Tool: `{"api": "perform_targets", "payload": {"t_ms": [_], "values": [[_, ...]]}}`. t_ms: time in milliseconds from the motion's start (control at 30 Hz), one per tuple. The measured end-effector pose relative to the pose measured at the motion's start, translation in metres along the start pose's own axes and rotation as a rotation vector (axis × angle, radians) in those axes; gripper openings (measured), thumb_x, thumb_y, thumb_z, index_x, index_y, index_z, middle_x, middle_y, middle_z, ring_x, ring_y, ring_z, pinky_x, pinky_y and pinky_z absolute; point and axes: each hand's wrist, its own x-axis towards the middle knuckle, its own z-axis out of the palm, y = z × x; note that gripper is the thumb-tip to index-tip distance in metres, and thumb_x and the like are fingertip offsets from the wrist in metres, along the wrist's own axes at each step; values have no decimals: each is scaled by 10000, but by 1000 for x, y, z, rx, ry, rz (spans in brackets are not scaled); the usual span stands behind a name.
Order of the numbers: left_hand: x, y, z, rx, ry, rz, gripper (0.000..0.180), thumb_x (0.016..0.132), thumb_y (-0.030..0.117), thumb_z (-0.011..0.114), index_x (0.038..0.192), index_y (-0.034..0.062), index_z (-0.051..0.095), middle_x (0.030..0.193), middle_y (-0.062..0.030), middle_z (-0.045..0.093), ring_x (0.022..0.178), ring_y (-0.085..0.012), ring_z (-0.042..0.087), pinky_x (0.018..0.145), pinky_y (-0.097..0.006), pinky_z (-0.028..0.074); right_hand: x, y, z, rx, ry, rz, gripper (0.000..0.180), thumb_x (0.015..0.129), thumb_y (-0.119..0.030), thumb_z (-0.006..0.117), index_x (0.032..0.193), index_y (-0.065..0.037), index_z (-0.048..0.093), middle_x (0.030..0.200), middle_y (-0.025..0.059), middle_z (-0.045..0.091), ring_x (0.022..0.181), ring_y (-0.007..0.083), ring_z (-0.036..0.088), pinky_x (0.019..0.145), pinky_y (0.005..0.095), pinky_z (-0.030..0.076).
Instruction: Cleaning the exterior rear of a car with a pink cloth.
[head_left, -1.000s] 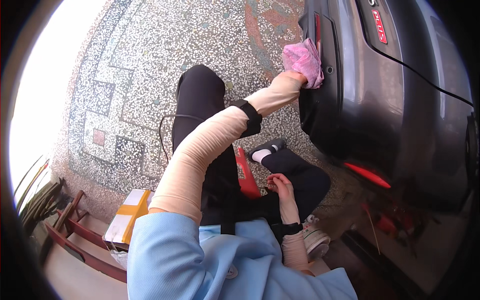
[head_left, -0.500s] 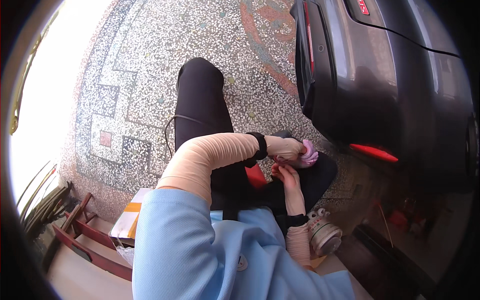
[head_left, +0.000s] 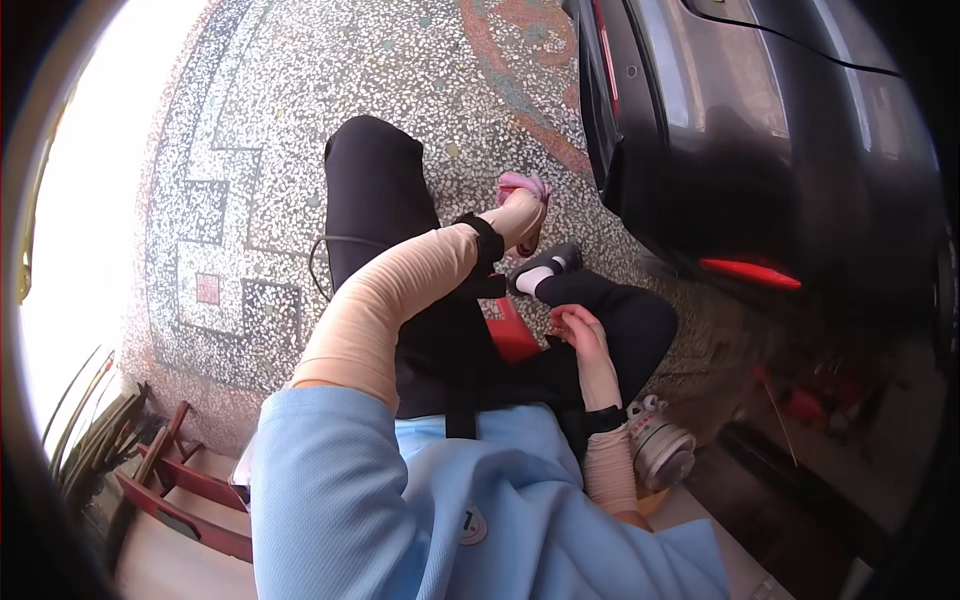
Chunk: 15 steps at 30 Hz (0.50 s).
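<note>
My left hand [head_left: 520, 217] is stretched out over the speckled floor, closed around a bunched pink cloth [head_left: 522, 186]. Part of the cloth sticks out past the knuckles, and most of the fingers are hidden behind the hand. Something dark red shows just below this hand, too small to make out. My right hand [head_left: 582, 332] is held over my bent right leg, its fingers loosely curved and holding nothing. Between the two hands is a foot in a black shoe [head_left: 566, 257] and white sock [head_left: 535, 279].
A dark car [head_left: 720, 150] with a red rear reflector [head_left: 750, 272] stands at the right. A white container [head_left: 662, 450] is by my right forearm. Something red [head_left: 512, 338] shows between my legs. Reddish-brown wooden slats [head_left: 190, 515] and dark stalks [head_left: 110, 430] lie at the lower left.
My left hand has moved up and to the left with the pink cloth, away from my right hand. The black shoe and white sock now show. My right hand stays over the leg.
</note>
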Motion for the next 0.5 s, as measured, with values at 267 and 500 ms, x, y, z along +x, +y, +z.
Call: {"api": "perform_targets", "payload": {"t_ms": [267, 500], "values": [[82, 40, -28, -767, 2, 30, 234, 858, 261, 520, 1016, 115, 614, 1027, -73, 598, 892, -241, 549, 783, -415, 426, 20, -11, 8, -275, -124, 140, 136, 875, -95, 476, 938, -46, 586, 910, 27, 610, 810, 104, 581, 688, 226, 468], [51, 66, -118, -1471, 6, 12, 237, 869, 276, 470, 995, 123, 601, 1001, -113, 598, 857, -292, 553, 734, -447, 426, 31, -25, 8, -342, -61, 211, 137, 881, -104, 475, 939, -55, 589, 889, 24, 616, 802, 100, 589, 692, 223, 465]]}}
